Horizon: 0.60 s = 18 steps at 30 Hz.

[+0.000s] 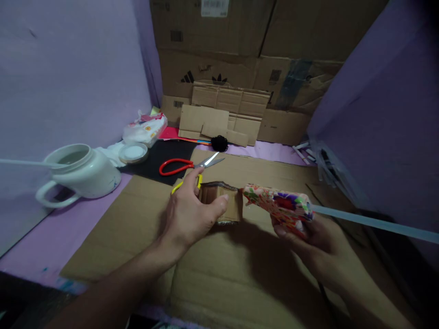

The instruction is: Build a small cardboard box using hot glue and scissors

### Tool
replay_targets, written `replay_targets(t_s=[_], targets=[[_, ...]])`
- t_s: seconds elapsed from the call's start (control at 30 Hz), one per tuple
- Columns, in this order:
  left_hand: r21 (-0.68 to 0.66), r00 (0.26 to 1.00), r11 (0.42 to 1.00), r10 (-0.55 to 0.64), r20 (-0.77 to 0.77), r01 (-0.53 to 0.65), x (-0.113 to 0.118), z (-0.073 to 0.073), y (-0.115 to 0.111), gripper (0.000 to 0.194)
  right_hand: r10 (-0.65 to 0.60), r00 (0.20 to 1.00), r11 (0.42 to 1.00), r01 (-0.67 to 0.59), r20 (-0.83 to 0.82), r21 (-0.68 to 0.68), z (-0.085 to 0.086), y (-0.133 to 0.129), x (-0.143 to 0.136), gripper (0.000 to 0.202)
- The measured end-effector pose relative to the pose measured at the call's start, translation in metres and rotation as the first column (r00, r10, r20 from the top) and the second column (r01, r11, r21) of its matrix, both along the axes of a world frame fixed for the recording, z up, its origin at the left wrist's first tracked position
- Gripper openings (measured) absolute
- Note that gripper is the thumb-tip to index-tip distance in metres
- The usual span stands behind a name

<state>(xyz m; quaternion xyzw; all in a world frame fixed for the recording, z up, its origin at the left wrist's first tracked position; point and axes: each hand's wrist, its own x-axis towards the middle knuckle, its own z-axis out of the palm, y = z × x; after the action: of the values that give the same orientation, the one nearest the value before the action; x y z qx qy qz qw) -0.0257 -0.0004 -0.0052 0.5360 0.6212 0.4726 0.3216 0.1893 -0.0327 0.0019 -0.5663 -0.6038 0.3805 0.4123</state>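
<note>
My right hand (pixel 308 233) grips a glue gun (pixel 281 201) with a flower-patterned cover, and a long pale glue stick (pixel 370 221) sticks out of its back. The gun's nozzle points left, at the right edge of a small open cardboard box (pixel 233 205). Closed on that box from the left is my left hand (pixel 192 214), its thumb over the front opening and some fingers hidden behind. Yellow scissor handles (pixel 199 181) show partly behind my left hand. Just beyond lie red-handled scissors (pixel 176 166) with their blades apart.
A large cardboard sheet (pixel 219 283) covers the table. At left stand a white pot (pixel 92 176) and a round lid (pixel 133 152). Behind are black yarn (pixel 219 143), a plastic packet (pixel 146 130) and leaning cardboard pieces (pixel 204 118). Clear glue sticks (pixel 325 167) lie at right.
</note>
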Motion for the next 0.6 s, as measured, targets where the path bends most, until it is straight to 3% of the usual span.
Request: replay_targets(t_s=[0.13,0.3,0.47,0.6], targets=[[0.032,0.999,0.999,0.01,-0.046,-0.008,-0.001,0.001,-0.001,0.065,0.004,1.0,1.0,-0.004,0.02,-0.006,0.002,0.0,0.001,0.003],[-0.008,1.0,1.0,-0.023,-0.013,0.023,-0.002,0.004,0.0,0.064,-0.124,0.992,0.991,0.122,-0.034,-0.048,0.006,0.007,0.011,0.013],[-0.023,0.976,0.983,-0.177,0.124,0.181,0.001,0.001,0.003,0.059,-0.267,0.941,0.961,0.245,-0.205,-0.13,-0.005,0.033,0.023,0.028],[-0.037,0.934,0.959,-0.264,0.239,0.28,0.002,-0.003,0.006,0.058,-0.246,0.969,0.956,0.238,-0.023,-0.17,-0.017,0.05,0.02,0.036]])
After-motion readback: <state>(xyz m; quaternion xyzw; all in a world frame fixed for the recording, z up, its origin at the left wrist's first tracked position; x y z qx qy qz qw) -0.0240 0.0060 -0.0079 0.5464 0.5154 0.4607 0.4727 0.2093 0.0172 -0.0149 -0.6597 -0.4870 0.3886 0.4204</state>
